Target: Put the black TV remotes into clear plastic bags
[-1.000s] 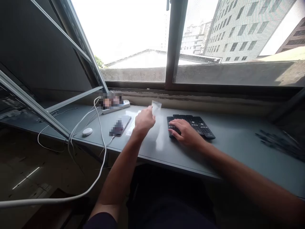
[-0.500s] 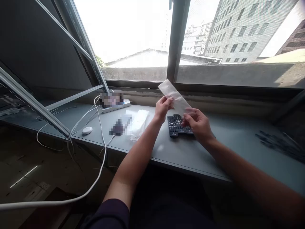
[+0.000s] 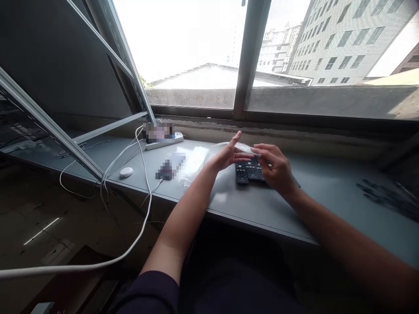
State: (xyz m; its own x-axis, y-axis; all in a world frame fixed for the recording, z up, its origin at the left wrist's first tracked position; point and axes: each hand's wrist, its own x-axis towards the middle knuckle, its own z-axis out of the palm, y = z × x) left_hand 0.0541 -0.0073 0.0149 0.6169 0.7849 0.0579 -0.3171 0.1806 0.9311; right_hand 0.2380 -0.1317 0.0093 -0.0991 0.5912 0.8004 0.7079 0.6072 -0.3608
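Observation:
My right hand pinches one end of a thin, clear plastic bag above the desk. The bag now lies nearly flat to my view, so little of its face shows. At the bag's other end, my left hand is open, thumb raised and fingers stretched out below the plastic; whether they touch it I cannot tell. Beneath both hands, several black remote controls lie side by side on the grey desk, partly covered by my right hand. Left of them rests a pile of whitish clear bags, partly behind my left forearm.
A white power strip stands by the wall, with a blurred-out item on it. A dark device with a cable and a round white object lie left. White cables hang over the edge. Dark items lie far right.
The bag has tipped from slanting upward to nearly flat and lower. My left hand has let go its pinch and spread its fingers. My right hand still holds its end.

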